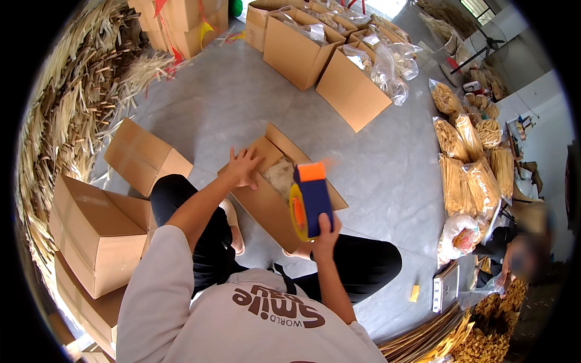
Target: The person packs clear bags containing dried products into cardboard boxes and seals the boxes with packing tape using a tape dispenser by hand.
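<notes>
The right hand [327,235] has its fingers wrapped round a tape dispenser [317,204]; ahead-left, the left hand [243,167] spreads its fingers wide on the open carton [287,144]. Best, I judge, to steady its flap [263,213] beneath those fingertips, keeping the plastic bag [279,177] between hands tucked down.

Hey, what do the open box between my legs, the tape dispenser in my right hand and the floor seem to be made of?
Open box: cardboard, matte brown, judging by its stiff, creased flaps.
Tape dispenser: probably hard plastic, fairly smooth, going by its solid navy and orange colouring.
Floor: perhaps polished concrete; it's grey with a soft sheen, though a coating is possible.
</notes>
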Demonstrator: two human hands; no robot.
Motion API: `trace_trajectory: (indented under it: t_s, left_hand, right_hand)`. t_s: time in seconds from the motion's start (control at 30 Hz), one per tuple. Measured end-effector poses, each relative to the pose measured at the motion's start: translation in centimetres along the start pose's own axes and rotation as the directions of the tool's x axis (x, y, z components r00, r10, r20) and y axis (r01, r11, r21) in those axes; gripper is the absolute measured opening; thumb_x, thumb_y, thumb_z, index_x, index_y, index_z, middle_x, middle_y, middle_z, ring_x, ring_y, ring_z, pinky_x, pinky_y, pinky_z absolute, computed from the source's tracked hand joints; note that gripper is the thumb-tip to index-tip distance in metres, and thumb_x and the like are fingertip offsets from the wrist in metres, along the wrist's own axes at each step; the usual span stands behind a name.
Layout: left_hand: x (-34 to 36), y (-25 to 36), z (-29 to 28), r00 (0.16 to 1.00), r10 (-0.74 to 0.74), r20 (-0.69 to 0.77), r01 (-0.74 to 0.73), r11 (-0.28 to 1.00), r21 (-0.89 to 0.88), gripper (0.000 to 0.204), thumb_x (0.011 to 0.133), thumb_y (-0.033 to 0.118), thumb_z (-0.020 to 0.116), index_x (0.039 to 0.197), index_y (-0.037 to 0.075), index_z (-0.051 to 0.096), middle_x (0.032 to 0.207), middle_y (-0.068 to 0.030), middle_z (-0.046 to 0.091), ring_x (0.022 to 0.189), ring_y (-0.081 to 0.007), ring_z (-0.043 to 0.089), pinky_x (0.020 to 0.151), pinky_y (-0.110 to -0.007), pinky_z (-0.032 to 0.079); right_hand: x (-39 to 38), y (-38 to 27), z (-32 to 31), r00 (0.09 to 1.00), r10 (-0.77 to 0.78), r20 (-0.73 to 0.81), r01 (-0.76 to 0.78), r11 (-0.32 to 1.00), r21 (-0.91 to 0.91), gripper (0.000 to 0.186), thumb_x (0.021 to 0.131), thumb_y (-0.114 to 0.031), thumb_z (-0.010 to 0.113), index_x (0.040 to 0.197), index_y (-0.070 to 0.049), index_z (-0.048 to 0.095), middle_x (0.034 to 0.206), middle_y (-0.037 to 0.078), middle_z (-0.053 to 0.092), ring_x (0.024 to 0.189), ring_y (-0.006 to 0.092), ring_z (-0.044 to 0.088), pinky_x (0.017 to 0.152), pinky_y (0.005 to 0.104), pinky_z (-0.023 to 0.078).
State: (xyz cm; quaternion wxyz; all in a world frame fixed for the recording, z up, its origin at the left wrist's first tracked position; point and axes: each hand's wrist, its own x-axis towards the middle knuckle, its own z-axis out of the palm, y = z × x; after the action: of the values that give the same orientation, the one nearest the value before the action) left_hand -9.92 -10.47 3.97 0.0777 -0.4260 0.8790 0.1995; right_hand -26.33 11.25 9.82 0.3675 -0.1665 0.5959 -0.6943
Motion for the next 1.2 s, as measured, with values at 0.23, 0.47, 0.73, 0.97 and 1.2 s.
trace_trajectory:
  t_s: [0.23,0.47,0.73,0.97,1.2]
  left_hand:
    - [-0.7,1.4,4.8,0.986,0.150,0.074,-0.152,0.988,0.021,0.085,0.072,0.037,0.064,0.139,0.022,0.015,0.146,-0.0100,0.003,0.134,-0.0302,0.001,0.104,-0.054,0.002]
    - [-0.9,5.5,3.8,0.989,0.039,0.143,-0.048,0.997,0.054,0.071,0.085,0.048,0.040,0.141,0.021,0.005,0.146,-0.0059,-0.009,0.134,-0.0286,-0.011,0.105,-0.051,-0.004]
    - [-0.6,5.6,4.1,0.979,0.026,0.201,-0.039,0.997,0.060,0.069,0.087,0.047,0.037,0.141,0.017,0.005,0.146,-0.0086,-0.008,0.133,-0.0306,-0.013,0.104,-0.053,-0.008]
    - [-1.2,4.6,6.1,0.991,0.092,0.096,-0.100,0.992,0.081,0.065,0.086,0.047,0.037,0.137,0.008,0.024,0.142,-0.0157,0.019,0.133,-0.0349,0.003,0.103,-0.053,-0.009]
    - [-4.0,4.4,7.9,0.837,0.102,-0.538,-0.294,0.912,-0.285,0.054,0.077,0.027,0.058,0.122,0.001,0.041,0.129,-0.0192,0.034,0.126,-0.0385,0.022,0.106,-0.048,0.012]
  right_hand:
    - [-0.2,6.4,-0.8,0.960,-0.229,0.161,0.274,0.887,-0.372,0.032,0.086,-0.027,0.052,0.094,0.003,0.057,0.077,0.010,0.059,0.069,0.0172,0.055,0.064,0.0291,0.044]
    - [3.2,0.5,-0.8,0.990,-0.014,-0.138,-0.009,0.986,-0.165,0.046,0.083,-0.034,0.059,0.106,0.004,0.045,0.106,0.011,0.046,0.096,0.0178,0.047,0.084,0.0296,0.039]
    - [14.7,-7.1,-0.8,0.990,-0.055,-0.130,0.096,0.939,0.331,0.042,0.089,-0.038,0.040,0.106,-0.002,0.052,0.098,0.007,0.055,0.088,0.0191,0.054,0.077,0.0341,0.045]
    - [9.8,7.6,-1.2,0.992,0.024,-0.127,-0.074,0.912,-0.403,0.054,0.083,-0.045,0.053,0.102,0.006,0.056,0.090,0.010,0.058,0.086,0.0170,0.053,0.075,0.0277,0.042]
    - [8.3,3.4,-0.3,0.995,0.083,0.048,-0.068,0.963,-0.260,0.050,0.084,-0.044,0.053,0.091,0.005,0.058,0.081,0.006,0.057,0.072,0.0131,0.051,0.068,0.0255,0.041]
